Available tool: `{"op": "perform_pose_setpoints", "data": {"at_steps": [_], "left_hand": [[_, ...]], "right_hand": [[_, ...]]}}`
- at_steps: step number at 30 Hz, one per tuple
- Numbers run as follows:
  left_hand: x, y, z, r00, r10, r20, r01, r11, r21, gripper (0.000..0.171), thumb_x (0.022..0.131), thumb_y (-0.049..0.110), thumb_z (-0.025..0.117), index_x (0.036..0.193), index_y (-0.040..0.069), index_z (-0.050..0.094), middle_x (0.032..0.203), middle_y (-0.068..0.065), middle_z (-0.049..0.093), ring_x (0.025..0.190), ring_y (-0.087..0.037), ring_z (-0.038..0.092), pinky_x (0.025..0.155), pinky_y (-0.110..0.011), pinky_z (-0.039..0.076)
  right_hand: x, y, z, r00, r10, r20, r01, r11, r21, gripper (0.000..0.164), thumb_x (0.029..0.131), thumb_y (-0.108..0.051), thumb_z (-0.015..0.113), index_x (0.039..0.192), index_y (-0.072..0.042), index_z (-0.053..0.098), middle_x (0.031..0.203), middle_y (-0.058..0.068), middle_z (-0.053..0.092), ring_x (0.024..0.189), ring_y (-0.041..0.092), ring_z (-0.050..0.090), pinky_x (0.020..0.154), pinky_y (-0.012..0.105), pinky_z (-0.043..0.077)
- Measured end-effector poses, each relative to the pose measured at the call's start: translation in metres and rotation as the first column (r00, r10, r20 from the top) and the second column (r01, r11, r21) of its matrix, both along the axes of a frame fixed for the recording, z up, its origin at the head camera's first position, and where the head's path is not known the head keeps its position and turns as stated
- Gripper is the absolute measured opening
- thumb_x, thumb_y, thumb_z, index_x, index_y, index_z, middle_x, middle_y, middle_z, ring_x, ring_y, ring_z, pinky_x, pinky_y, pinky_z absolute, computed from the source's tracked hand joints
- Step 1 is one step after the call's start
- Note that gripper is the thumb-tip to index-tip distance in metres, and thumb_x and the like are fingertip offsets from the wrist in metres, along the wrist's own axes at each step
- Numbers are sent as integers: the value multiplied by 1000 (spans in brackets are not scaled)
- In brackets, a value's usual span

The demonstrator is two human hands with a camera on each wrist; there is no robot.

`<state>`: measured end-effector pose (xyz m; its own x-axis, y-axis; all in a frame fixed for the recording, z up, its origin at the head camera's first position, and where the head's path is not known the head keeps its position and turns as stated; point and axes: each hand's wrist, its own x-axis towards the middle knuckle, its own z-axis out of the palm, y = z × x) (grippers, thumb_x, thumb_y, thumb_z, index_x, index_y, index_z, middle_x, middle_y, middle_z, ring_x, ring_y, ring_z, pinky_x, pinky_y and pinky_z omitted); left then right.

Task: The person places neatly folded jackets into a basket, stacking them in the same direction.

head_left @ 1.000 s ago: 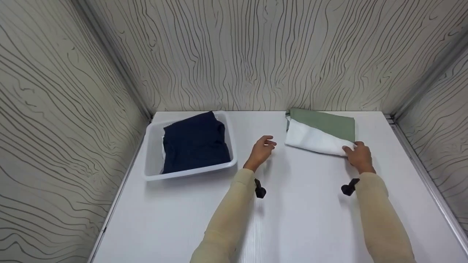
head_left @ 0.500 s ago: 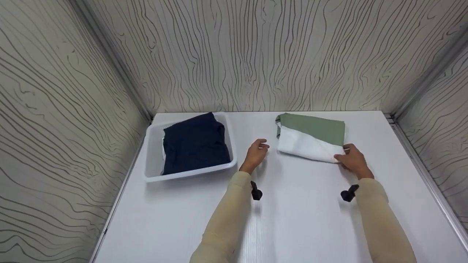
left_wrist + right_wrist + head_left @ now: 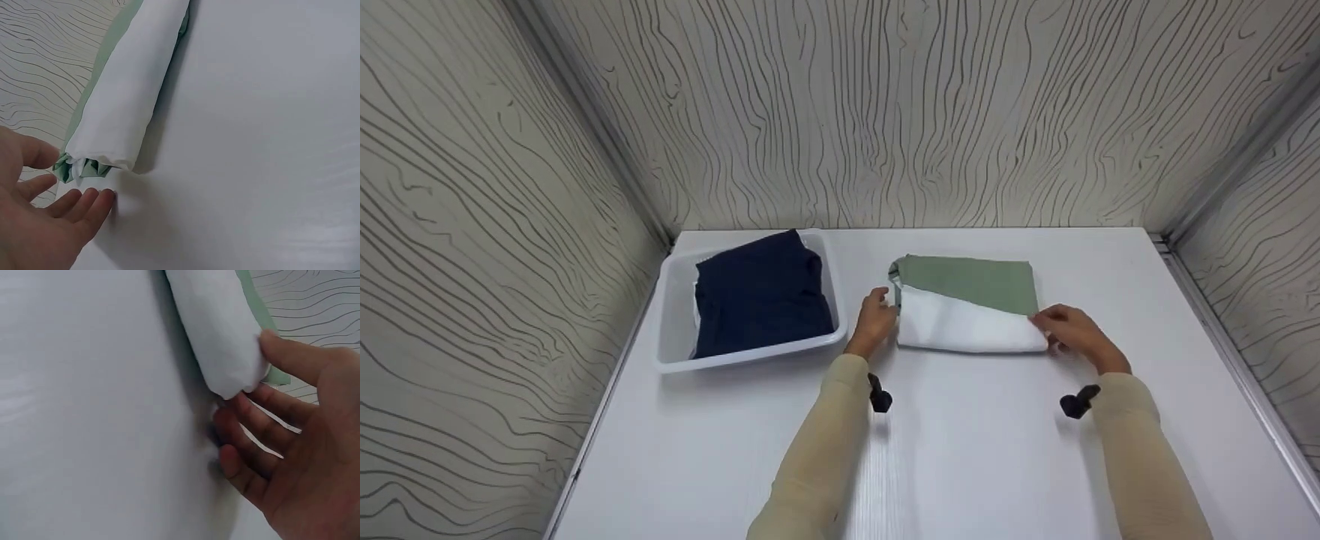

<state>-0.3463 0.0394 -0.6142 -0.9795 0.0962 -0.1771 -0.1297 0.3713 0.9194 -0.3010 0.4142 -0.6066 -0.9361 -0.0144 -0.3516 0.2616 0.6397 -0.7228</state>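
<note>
A folded garment (image 3: 969,322), green on its far part and white on its near part, lies on the white table. My right hand (image 3: 1078,335) pinches its right end; in the right wrist view the thumb (image 3: 298,360) lies on the white cloth and the other fingers curl below the edge. At the garment's left end is my left hand (image 3: 873,322), its fingers relaxed and spread. The left wrist view shows those fingers (image 3: 93,211) right by the rolled, bunched green and white layers (image 3: 93,167), with no cloth gripped.
To the left stands a white plastic basket (image 3: 675,365) holding folded navy clothing (image 3: 761,300). Behind the table (image 3: 982,450) rises a wood-grain patterned wall (image 3: 885,112), with similar panels at both sides. A black wrist camera (image 3: 879,397) sticks out from the left sleeve.
The garment has slid left and nearer to me, its right end in my right hand, and turned a little straighter. My left hand has shifted slightly left and now is at the garment's left end.
</note>
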Motion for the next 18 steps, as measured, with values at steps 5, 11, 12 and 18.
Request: {"op": "perform_pose_setpoints", "data": {"at_steps": [5, 11, 12, 18], "left_hand": [[2, -2, 2, 999, 7, 43, -8, 999, 35, 53, 107, 14, 48, 158, 1, 43, 160, -27, 47, 151, -40, 47, 122, -49, 42], [8, -1, 4, 992, 2, 123, -26, 980, 195, 58, 107, 16, 48, 162, 2, 38, 160, -27, 48, 145, -38, 53, 117, -48, 48], [9, -1, 4, 991, 2, 132, -31, 975, 219, 59, 106, 16, 49, 162, 2, 37, 159, -27, 49, 144, -38, 53, 116, -48, 48], [13, 1, 0, 978, 13, 208, -73, 956, 285, 63, 102, 21, 56, 159, 1, 41, 161, -25, 47, 150, -35, 46, 123, -48, 41]], "right_hand": [[-7, -12, -6, 981, -172, -89, 168, 985, -46, 75, 113, -50, 40, 160, 9, 33, 154, 33, 47, 126, 37, 61, 98, 34, 54], [-11, -28, -9, 973, -215, -83, 203, 970, -132, 75, 114, -47, 39, 165, 6, 23, 166, 35, 33, 156, 49, 32, 128, 59, 29], [-11, -31, -9, 972, -222, -78, 209, 967, -146, 76, 113, -47, 40, 165, 5, 23, 166, 35, 32, 156, 50, 31, 128, 59, 28], [-10, -39, -12, 972, -234, -8, 227, 950, -216, 84, 111, -54, 42, 167, 5, 18, 169, 35, 28, 156, 48, 33, 127, 57, 31]]}}
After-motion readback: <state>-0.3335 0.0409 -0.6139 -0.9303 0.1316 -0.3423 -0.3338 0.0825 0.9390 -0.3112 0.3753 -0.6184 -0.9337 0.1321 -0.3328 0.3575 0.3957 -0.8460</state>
